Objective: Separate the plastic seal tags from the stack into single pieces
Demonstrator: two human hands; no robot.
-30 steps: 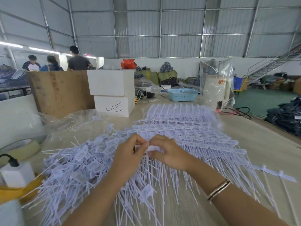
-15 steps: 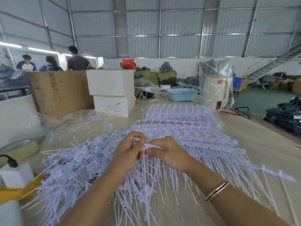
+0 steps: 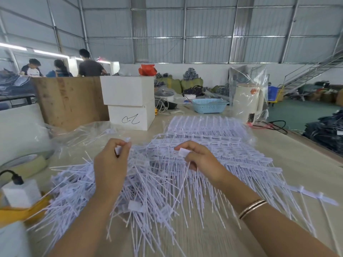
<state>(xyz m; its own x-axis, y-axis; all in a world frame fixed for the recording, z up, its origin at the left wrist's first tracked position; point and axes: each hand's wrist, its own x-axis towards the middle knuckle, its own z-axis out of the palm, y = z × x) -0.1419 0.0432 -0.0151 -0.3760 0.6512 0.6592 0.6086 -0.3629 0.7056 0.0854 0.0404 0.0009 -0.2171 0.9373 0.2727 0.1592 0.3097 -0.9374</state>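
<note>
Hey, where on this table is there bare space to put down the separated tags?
Bare tabletop lies right of the stacked tags, up to the table's right edge. A smaller bare strip shows near the front edge between the forearms. The left is crowded: loose tags, tape roll, plastic bag.

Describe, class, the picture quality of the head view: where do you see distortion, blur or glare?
Head view: wide-angle distortion bows the roof beams and table edge; the loose seal tags near the bottom smear with blur; strip lights at far left glare white; left hand and right hand stay fairly sharp.
</note>
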